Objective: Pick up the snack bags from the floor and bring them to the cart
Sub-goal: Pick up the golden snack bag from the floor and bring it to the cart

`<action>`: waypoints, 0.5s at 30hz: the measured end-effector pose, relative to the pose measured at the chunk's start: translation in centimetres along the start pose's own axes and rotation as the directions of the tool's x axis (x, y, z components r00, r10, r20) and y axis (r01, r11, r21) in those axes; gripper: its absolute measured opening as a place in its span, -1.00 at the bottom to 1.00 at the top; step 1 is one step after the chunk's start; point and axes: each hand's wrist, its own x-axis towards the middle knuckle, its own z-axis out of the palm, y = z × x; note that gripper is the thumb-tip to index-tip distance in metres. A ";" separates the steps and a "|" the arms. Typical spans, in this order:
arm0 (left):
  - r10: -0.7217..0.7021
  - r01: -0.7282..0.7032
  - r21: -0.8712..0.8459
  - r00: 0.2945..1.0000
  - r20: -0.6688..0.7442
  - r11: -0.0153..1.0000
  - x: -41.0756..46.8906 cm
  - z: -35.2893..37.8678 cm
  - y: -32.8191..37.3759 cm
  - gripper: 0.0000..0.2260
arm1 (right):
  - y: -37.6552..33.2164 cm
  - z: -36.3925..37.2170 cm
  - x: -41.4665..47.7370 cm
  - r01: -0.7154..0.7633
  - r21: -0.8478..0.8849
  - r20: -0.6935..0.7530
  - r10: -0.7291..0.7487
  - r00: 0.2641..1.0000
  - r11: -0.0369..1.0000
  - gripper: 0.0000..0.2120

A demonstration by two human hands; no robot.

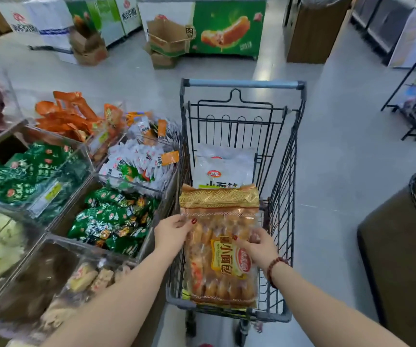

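Bag: gold-topped clear plastic bag of small breads (220, 246), upright over the cart's near end.
Left hand (174, 232): grip pinching its left edge.
Right hand (258, 247): grip holding its front.
Cart: grey wire shopping cart (287, 156), white snack bag (223, 166) inside, farther back.
Left: clear bins of green packets (114, 219).

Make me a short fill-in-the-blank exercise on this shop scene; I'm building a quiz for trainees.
1. Both hands, the left hand and the right hand, hold a bag of small ____.
2. The bag is held over the wire ____.
3. Farther in lies a ____ bag.
4. The clear bins of snacks stand to the person's ____.

Missing words: breads; cart; white; left
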 end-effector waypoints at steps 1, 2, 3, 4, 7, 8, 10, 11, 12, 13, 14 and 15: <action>-0.024 0.024 -0.001 1.000 0.001 1.000 0.6 0.2 -0.9 -0.54 | 0.3 0.4 0.3 -0.024 -0.008 0.011 0.024 1.000 1.000 -0.40; -0.039 0.039 -0.013 0.999 -0.001 0.999 0.9 0.3 -1.5 -0.56 | 0.8 0.6 0.8 -0.034 -0.013 0.015 0.034 0.999 0.999 -0.42; -0.051 0.051 -0.030 0.999 -0.002 0.998 1.0 0.4 -2.0 -0.57 | 0.9 0.9 0.9 -0.038 -0.022 0.019 0.038 0.999 0.999 -0.45; -0.059 0.059 -0.046 0.998 0.000 0.997 1.3 0.4 -2.4 -0.57 | 1.0 1.3 1.2 -0.034 -0.028 0.016 0.034 0.999 0.999 -0.48; -0.086 0.086 -0.070 0.996 0.004 0.994 2.2 0.5 -3.3 -0.57 | 1.0 2.2 1.5 -0.045 -0.069 0.001 0.045 0.999 0.997 -0.53; -0.095 0.095 -0.074 0.995 0.000 0.993 2.5 0.5 -3.6 -0.56 | 1.3 2.5 1.8 -0.048 -0.074 -0.002 0.048 0.999 0.996 -0.52; -0.112 0.111 -0.085 0.994 -0.007 0.990 3.0 0.7 -4.1 -0.56 | 1.5 3.1 2.2 -0.059 -0.076 -0.006 0.059 0.998 0.995 -0.49; -0.118 0.117 -0.089 0.993 -0.006 0.989 3.1 0.7 -4.1 -0.56 | 1.6 3.4 2.4 -0.069 -0.081 -0.013 0.068 0.998 0.994 -0.48; -0.119 0.118 -0.087 0.993 -0.002 0.989 3.2 0.8 -4.1 -0.57 | 2.0 3.7 2.8 -0.084 -0.084 -0.020 0.083 0.996 0.993 -0.48; -0.118 0.117 -0.080 0.993 0.004 0.990 3.3 1.0 -4.2 -0.57 | 2.3 3.9 3.0 -0.104 -0.093 -0.026 0.102 0.994 0.990 -0.49; -0.112 0.112 -0.067 0.994 0.007 0.991 3.4 1.2 -4.2 -0.58 | 2.5 4.0 3.2 -0.124 -0.111 -0.032 0.121 0.992 0.986 -0.50; -0.108 0.108 -0.052 0.994 0.007 0.993 3.5 1.4 -4.3 -0.59 | 2.6 4.0 3.4 -0.139 -0.135 -0.035 0.136 0.990 0.981 -0.51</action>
